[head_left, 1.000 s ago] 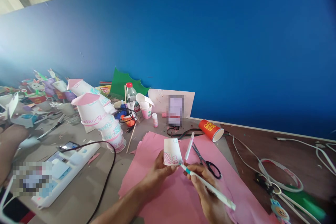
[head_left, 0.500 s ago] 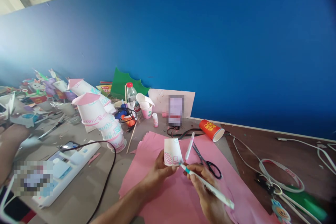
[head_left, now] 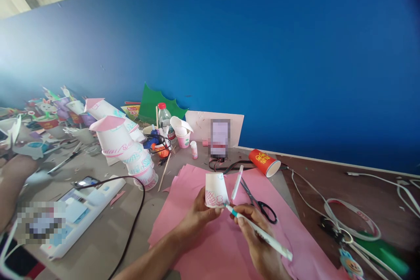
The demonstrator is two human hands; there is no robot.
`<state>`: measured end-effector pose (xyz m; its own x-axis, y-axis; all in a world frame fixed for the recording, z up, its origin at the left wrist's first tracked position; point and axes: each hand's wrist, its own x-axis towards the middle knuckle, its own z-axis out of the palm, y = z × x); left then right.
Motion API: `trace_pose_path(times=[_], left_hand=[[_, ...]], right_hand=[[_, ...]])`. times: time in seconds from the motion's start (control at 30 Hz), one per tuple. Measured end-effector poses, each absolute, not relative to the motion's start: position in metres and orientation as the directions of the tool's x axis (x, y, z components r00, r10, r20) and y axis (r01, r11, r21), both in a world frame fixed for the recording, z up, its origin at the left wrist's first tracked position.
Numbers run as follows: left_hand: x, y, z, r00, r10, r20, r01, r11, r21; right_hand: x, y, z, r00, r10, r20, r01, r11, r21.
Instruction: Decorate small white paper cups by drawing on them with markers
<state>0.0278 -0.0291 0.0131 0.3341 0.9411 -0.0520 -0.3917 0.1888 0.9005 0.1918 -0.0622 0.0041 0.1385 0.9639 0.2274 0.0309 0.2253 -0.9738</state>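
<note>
Close to the wearer, above overlapping sheets of smooth pink paper [head_left: 203, 249], the left hand [head_left: 198, 212] has its grip closed around the side and lower edge of a white paper cup [head_left: 215, 188], turned with its wider end down. Pink crosshatching and a cloud-like pink outline mark the cup's matte wall. The right hand [head_left: 259, 236] pinches a slim white marker [head_left: 267, 236] with a teal band, its grip closed on the barrel; the teal tip is at the cup's lower right edge, though contact is too small to tell.

Just beyond, scissors [head_left: 261, 204] with black looped handles lie on the pink sheets, and next to them rests a thinner white pen [head_left: 236, 183]. Past the paper's far edge, a glossy red cup [head_left: 260, 162] with yellow lettering lies on its side on the counter [head_left: 108, 223]. To the left, white cups joined rim to rim form a leaning tower [head_left: 139, 162] under a pink paper cone [head_left: 107, 123]. Farther back stand a clear bottle [head_left: 163, 118] with a red cap and a scallop-edged green sheet [head_left: 152, 107], before a flat blue wall [head_left: 262, 52].
</note>
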Motion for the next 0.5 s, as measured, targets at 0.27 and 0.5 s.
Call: trace_pose_path(times=[0.27,0.5], left_hand=[[0.0293,-0.0297,0.0157,0.341,0.939,-0.042,-0.402,0.186,0.897],[0.0287,-0.0285,0.0119,0.338,0.94,-0.056,-0.403,0.198,0.894]], right_hand=[[0.1932,-0.0619,-0.0045,0.105,0.972,0.208,-0.021,0.211,-0.977],[0.1922,-0.0627,-0.0019,0.094,0.975,0.201,0.006,0.202,-0.979]])
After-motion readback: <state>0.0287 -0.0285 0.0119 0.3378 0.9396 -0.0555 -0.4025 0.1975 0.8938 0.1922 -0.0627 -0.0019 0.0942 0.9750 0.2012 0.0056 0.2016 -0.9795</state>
